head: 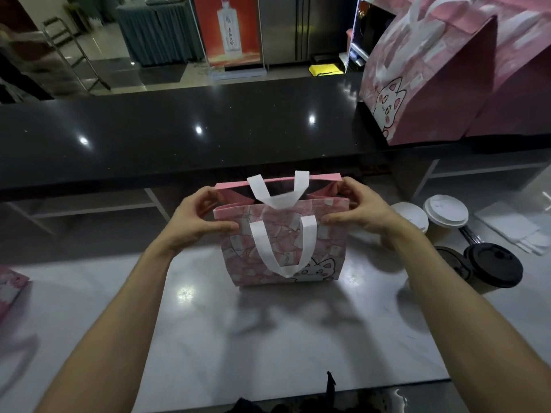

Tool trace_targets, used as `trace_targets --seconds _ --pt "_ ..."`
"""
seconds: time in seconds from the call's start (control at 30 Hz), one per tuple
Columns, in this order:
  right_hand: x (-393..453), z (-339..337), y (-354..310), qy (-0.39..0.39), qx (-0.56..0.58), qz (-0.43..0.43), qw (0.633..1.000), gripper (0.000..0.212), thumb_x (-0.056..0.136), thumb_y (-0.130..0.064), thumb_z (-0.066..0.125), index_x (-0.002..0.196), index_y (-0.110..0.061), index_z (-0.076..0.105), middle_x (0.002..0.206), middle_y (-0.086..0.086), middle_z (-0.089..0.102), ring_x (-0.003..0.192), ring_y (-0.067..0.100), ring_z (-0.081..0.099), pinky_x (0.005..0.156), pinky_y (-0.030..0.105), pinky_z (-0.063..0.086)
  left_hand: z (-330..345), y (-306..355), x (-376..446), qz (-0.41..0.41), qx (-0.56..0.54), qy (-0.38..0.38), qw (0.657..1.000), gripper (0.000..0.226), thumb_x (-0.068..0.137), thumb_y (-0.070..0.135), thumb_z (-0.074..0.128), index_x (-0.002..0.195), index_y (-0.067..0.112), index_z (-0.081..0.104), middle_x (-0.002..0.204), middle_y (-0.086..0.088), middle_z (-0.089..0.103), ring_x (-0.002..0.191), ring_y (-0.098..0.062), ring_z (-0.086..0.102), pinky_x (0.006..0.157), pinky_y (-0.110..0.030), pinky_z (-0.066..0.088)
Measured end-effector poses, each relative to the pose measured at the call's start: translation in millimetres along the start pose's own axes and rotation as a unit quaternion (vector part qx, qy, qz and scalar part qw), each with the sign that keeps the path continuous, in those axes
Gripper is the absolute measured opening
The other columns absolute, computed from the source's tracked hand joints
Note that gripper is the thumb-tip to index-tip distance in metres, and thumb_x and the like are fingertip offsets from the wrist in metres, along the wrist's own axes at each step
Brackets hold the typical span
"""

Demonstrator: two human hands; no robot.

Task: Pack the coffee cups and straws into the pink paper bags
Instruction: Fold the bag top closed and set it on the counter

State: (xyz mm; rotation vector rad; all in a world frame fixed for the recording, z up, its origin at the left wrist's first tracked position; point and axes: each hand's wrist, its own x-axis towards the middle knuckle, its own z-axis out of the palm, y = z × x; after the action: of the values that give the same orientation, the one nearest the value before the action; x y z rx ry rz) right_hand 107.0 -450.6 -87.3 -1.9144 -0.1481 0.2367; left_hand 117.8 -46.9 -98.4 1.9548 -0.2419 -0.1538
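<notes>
A pink paper bag [283, 251] with white handles and a cat print stands upright on the pale marble worktop [238, 338]. My left hand [196, 217] grips the left side of its mouth and my right hand [357, 210] grips the right side, holding the top apart. To the right stand coffee cups: two with white lids [445, 211] [413, 216] and two with black lids [493, 265] [453, 263]. Dark straws [471, 235] lie between them. The inside of the bag is in shadow.
A raised black counter [179, 135] runs across behind the bag. Large pink bags [447, 84] stand on its right end. Another pink bag [9, 290] lies flat at the left edge. White paper packets [515, 228] lie at the far right.
</notes>
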Motion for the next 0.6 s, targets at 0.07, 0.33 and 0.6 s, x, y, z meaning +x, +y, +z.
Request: trace_targets --seconds 0.07,0.33,0.6 --pt "0.9 4.4 4.6 0.047 -0.028 -0.013 0.998 0.068 0.063 -0.042 0.104 0.116 -0.027 0.064 0.120 -0.007 0.076 0.121 0.017 0.070 0.110 0.053 0.055 3.2 -2.3 -1.1 0.006 -0.006 0.040 0.999 0.086 0.052 0.058 0.106 0.117 0.028 0.059 0.122 0.006 0.075 0.117 -0.015 0.074 0.100 -0.039 0.064" --pt "-4.4 15.5 13.2 0.101 -0.094 -0.084 0.987 0.083 0.079 -0.045 0.093 0.144 -0.052 0.041 0.117 -0.023 0.067 0.115 -0.004 0.066 0.092 0.034 0.061 16.7 -1.8 0.0 0.041 0.018 0.077 0.996 0.064 0.073 0.041 0.091 0.124 0.032 0.053 0.120 0.007 0.074 0.121 -0.018 0.071 0.100 -0.040 0.063" --pt "-7.3 25.0 8.5 0.133 -0.144 -0.120 0.973 0.054 0.088 -0.019 0.086 0.125 -0.036 0.052 0.129 -0.014 0.067 0.119 0.001 0.064 0.095 0.041 0.064 23.9 -6.1 8.6 0.093 0.054 0.104 0.989 0.039 0.095 0.011 0.083 0.110 0.024 0.050 0.123 0.013 0.077 0.125 -0.012 0.068 0.090 -0.036 0.067"
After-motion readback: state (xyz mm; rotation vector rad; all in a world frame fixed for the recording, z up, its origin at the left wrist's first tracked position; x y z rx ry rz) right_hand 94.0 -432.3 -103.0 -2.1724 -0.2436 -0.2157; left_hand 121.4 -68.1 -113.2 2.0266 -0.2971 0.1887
